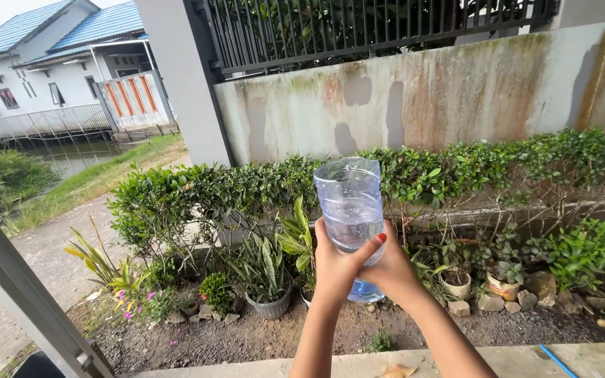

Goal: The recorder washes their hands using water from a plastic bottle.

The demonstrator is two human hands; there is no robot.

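I hold a clear cut-off plastic bottle (350, 210) with both hands, out in front of me over a garden bed. It stands nearly upright and holds water up to about half its height. My left hand (336, 269) wraps its lower left side, thumb across the front. My right hand (393, 269) cups the lower right side and the base. Below the bottle sit potted plants, the nearest a spiky green one in a grey pot (269, 302).
A low hedge (197, 192) runs along a stained concrete wall (421, 91) topped by a dark metal fence. Small pots (456, 285) and stones line the dark soil bed. A concrete kerb (526, 360) lies at my feet; a grey post (22, 301) slants at left.
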